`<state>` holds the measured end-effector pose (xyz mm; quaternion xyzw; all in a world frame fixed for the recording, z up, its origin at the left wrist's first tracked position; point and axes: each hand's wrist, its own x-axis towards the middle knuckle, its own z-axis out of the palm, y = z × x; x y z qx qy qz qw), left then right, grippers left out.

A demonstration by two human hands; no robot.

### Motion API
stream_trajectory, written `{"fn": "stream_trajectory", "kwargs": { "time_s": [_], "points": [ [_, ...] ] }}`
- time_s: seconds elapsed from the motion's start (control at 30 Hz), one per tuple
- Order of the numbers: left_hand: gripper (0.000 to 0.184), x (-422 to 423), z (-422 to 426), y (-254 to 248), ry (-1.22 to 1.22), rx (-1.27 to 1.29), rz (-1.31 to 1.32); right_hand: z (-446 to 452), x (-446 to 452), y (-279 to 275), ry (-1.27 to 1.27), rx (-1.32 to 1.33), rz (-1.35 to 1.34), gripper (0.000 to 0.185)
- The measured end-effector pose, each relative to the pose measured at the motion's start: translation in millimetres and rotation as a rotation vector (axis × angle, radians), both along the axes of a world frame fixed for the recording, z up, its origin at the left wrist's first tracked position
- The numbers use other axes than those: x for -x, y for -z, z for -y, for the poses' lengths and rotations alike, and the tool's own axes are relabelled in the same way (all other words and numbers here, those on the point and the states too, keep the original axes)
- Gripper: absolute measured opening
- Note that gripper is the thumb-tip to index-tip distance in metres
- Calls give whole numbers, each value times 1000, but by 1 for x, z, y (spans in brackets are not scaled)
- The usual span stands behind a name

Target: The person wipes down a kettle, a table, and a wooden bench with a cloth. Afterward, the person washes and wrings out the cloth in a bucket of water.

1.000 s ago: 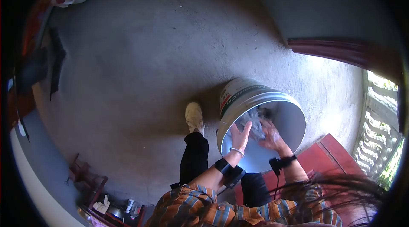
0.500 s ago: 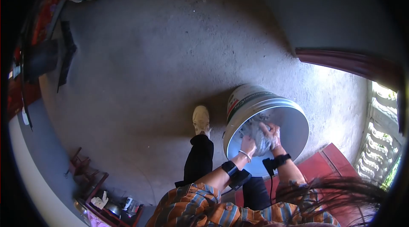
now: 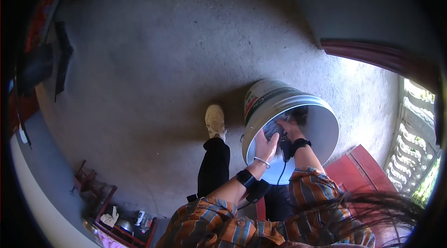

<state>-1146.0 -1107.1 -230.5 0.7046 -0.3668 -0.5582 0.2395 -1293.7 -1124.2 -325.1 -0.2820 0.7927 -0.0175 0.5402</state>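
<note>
A white plastic bucket [image 3: 326,122] with a dark green and red printed band leans with its mouth tilted toward me. Both my hands reach inside it. My left hand [image 3: 266,145], a bracelet at its wrist, presses round the near left side of a grey, crumpled cloth-like bundle [image 3: 273,129]. On the bundle's other side, my right hand [image 3: 292,130] has its fingers curled against it. The fingertips are partly hidden, and the bundle's exact kind is unclear in the shade. Black straps with small devices sit on both my forearms.
Rough concrete floor [image 3: 139,85] surrounds the bucket. Red tiles [image 3: 358,166] lie at the lower right, beside a pale balustrade [image 3: 407,150]. A dark red door sill [image 3: 368,52] is at the upper right. My shoe [image 3: 215,120] stands left of the bucket; a small rack [image 3: 135,229] holds items.
My hands and the grey bundle have gone deeper into the bucket, and less of the bundle shows. The view has shifted slightly, so the bucket appears a little higher.
</note>
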Motion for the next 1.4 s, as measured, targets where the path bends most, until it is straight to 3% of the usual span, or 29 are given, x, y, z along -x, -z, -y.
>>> {"fn": "stream_trajectory", "kwargs": {
  "time_s": [0.07, 0.1, 0.17, 0.27, 0.3, 0.37, 0.4, 0.5, 0.53, 0.57, 0.63, 0.67, 0.7, 0.77, 0.8, 0.83, 0.87, 0.9, 0.97, 1.0, 1.13, 1.23, 1.3, 1.37, 1.4],
  "points": [
    [67, 0, 8, 0, -137, -23, -144, 12, -26, -36, -211, -166, -42, 58],
    [68, 2, 11, -2, -277, -49, -286, 19, -34, -67, -87, -12, 304, 46],
    [73, -2, 26, -25, -315, -223, -308, 25, -35, -114, -36, -4, 458, 37],
    [82, 5, 3, 11, -446, -323, -416, 29, -15, -158, -103, -81, 542, 32],
    [82, 5, 11, 1, -447, -321, -421, 28, -15, -166, -105, -79, 538, 32],
    [82, 4, 20, -19, -703, -641, -721, 26, -18, -183, -28, 1, 759, 28],
    [68, 6, 25, -24, -766, -629, -823, 28, -17, -185, -169, 36, 683, 25],
    [54, 27, -74, 94, -255, -4, -837, 31, -34, -189, 20, 76, 608, 22],
    [36, 19, -34, 58, -800, -568, -1224, 15, -39, -167, 64, 218, 510, 23],
    [36, 8, -20, 35, -799, -569, -1222, 14, -44, -161, 67, 218, 511, 23],
    [28, -5, -5, 10, -25, -386, -431, 22, -49, -149, -92, 362, 275, 26],
    [27, 3, -7, 7, -540, -612, -723, 20, -43, -133, -75, 429, 268, 28],
    [27, 6, -10, 3, -537, -611, -729, 19, -34, -116, -94, 304, 97, 27],
    [27, 10, -7, -2, -201, -262, -444, 20, -10, -83, -228, 413, -128, 30],
    [27, 12, -3, -4, -245, -156, -416, 24, -3, -73, -227, 415, -124, 30],
    [29, 10, -2, 1, -203, -113, -376, 28, 3, -66, -468, 450, -312, 31],
    [30, 8, -4, 2, -313, -192, -490, 27, 10, -63, -709, 478, -502, 32],
    [32, 6, 1, 1, -423, -267, -603, 30, 15, -64, -708, 477, -496, 32],
    [37, 6, 10, -12, -606, -256, -402, 33, 21, -63, -975, 262, -595, 38],
    [40, 2, 16, -17, -491, -183, -364, 17, 22, -52, -1073, 374, -652, 47],
    [46, 4, 14, -17, -515, -167, -448, 11, -6, -63, -985, 391, -375, 62],
    [56, 4, 9, -12, -471, -148, -613, -7, -14, -27, -1253, 129, -359, 49],
    [47, 0, 8, -16, -390, -222, -714, 0, -15, -12, -1170, -367, -168, 40],
    [43, -8, 4, -34, -262, -319, -754, -10, -5, -38, -1041, -227, 46, 41],
    [40, -11, -2, -40, -200, -332, -795, -17, 2, -58, -1005, -74, 10, 42]
  ]
}}
